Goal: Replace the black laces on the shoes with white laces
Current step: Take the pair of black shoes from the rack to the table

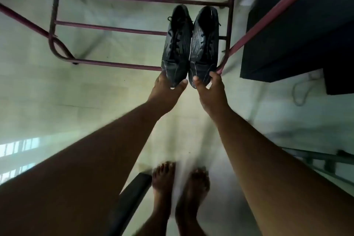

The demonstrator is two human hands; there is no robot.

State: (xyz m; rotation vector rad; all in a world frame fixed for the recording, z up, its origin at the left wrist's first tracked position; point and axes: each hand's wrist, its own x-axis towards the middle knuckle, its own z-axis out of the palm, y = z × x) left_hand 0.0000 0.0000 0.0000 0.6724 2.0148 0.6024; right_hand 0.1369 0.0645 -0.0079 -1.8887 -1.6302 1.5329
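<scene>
The 2 shoes in my grip are black all over. The left shoe [176,48] is matte black with black laces [175,41]. The right shoe [204,44] is black with fine pale grey stripes running along its upper and a small white mark near its far end. Behind them, a metal rack [115,28] is dull maroon with yellow tips. The floor [95,92] is pale greenish cream. A dark block [297,34] looks near-black.
</scene>
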